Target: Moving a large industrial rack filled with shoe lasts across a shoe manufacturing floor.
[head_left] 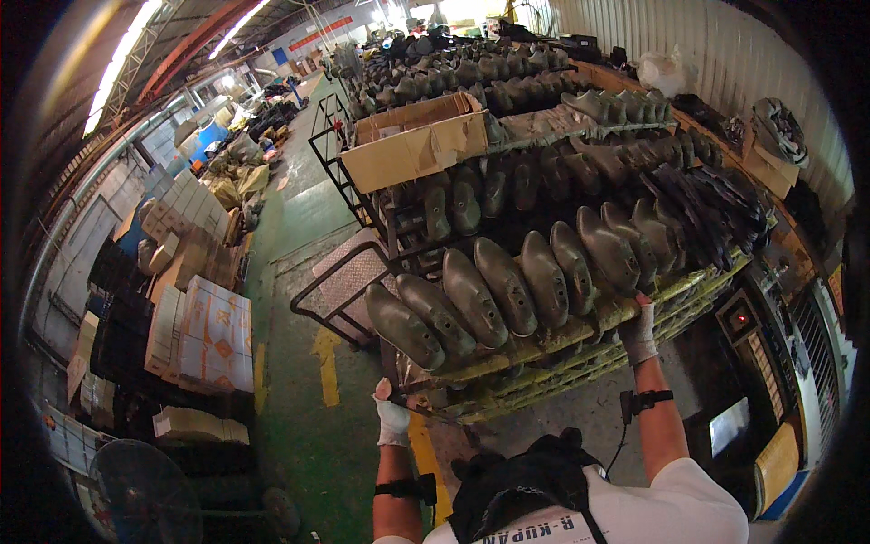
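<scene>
Left hand (391, 417), in a white glove, is seen in the head view at the near left corner of a rack (580, 343); whether its fingers are closed cannot be told. Right hand (638, 337), also gloved, is placed at the rack's front edge, its grip likewise unclear. Dark green shoe forms (505, 286) are lined up, tilted, on top of the rack, beyond both hands. Farther back, an open cardboard box (412, 161) is seen.

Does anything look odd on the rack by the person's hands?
Mildly, yes: toward the right end of the near rack, dark, flat-looking pieces lie in a jumbled heap, while the shoe-shaped forms beside them stand in a fairly orderly row.
</scene>
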Available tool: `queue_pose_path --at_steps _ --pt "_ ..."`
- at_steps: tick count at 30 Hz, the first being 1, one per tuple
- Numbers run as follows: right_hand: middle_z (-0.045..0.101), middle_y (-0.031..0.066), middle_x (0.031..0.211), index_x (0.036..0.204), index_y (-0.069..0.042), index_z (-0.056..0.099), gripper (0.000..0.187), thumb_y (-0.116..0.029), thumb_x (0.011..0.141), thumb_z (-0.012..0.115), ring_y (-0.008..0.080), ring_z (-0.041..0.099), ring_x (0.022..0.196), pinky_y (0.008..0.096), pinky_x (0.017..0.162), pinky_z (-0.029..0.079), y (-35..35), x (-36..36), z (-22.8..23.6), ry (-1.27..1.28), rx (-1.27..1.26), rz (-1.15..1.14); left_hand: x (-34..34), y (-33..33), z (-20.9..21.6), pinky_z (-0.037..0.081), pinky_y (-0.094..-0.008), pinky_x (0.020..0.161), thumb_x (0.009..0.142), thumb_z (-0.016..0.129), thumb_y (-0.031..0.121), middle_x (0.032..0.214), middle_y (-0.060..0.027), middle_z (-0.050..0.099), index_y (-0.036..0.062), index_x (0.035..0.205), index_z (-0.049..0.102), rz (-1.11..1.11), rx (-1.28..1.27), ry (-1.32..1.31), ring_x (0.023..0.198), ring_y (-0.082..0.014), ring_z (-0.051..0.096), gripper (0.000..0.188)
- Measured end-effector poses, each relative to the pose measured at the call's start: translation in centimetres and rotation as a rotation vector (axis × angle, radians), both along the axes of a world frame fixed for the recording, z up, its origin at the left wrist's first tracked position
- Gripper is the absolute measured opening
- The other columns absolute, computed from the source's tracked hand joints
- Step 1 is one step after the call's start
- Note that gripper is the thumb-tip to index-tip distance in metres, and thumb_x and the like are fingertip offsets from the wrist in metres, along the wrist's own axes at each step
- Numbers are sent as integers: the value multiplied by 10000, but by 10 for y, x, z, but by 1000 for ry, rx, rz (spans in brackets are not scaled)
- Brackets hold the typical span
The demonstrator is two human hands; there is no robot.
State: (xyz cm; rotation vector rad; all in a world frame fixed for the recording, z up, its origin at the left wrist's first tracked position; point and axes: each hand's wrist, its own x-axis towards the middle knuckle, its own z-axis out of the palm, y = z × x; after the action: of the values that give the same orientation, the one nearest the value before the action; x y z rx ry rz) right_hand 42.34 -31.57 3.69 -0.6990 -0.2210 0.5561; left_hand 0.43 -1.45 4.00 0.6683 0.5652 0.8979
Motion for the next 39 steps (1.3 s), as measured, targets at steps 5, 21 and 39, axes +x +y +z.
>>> queue_pose_path --at_steps 5,21,39 --pt "540 138 1187 1236 -8 465 577 -397 812 513 280 535 1061 400 929 417 -1 -3 6 -46 -5 -8 6 -4 4 387 -318 374 850 499 373 643 -85 591 41 915 566 43 -32 -20 407 -197 493 344" --pt "532 128 1196 1236 -24 465 531 -358 826 512 274 523 1079 398 938 411 -2 1 -7 49 -11 -1 -2 4 -5 386 -326 391 857 488 372 710 -53 606 67 937 569 21 -78 -6 459 -190 512 325" --pt "572 94 1104 1181 -70 510 523 -433 805 530 258 554 993 402 818 463 -6 3 -4 14 -94 31 -4 3 -5 412 -307 401 874 489 320 674 -68 595 42 912 562 -34 69 -11 448 -189 511 291"
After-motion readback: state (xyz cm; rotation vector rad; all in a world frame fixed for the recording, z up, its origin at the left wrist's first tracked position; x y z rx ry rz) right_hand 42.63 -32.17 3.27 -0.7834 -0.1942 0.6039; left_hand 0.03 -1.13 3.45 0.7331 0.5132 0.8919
